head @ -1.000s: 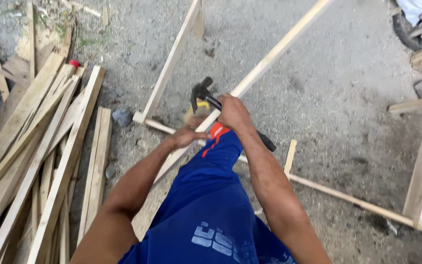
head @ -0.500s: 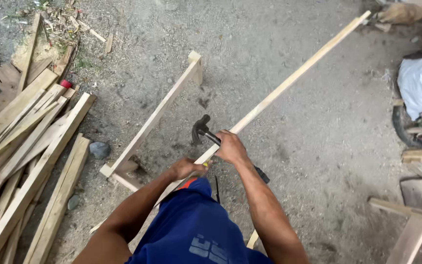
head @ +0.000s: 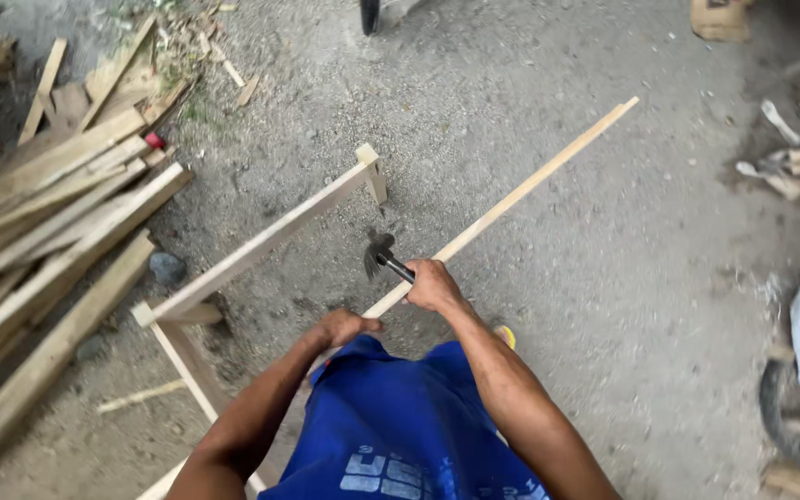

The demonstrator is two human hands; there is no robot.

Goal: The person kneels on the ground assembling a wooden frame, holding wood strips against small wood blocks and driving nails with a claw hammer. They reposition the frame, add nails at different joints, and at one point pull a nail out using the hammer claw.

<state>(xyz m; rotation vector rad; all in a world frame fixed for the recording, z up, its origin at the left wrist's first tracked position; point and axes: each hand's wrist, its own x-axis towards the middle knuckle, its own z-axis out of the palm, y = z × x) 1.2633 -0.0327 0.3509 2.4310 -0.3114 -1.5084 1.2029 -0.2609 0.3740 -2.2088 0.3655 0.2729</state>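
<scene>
Here your right hand is wrapped tight round the handle of a hammer, fingers fully curled, with the dark metal head sticking out to the upper left of your fist. The head looks worn and dull, with a claw-like fork at one end; the bit of handle that shows is black and slim. It hangs just above the long wooden strip, which runs diagonally from under your hands up toward the top right.

Your left hand is closed into a loose fist lower on that same strip, pressing on it; whether the fingers actually grip the wood or pinch something small, you cannot tell from this angle.

The strip is pale, planed timber, thin and straight. A second pale batten lies nearly parallel to its left, with a short block standing up at its far end and a cross piece joining its near end, so the wood forms part of an open frame on the ground.

The ground is rough grey concrete, gritty and speckled. At the left lies a heap of weathered planks, greyer and coarser than the frame. A small stone sits beside them.
</scene>
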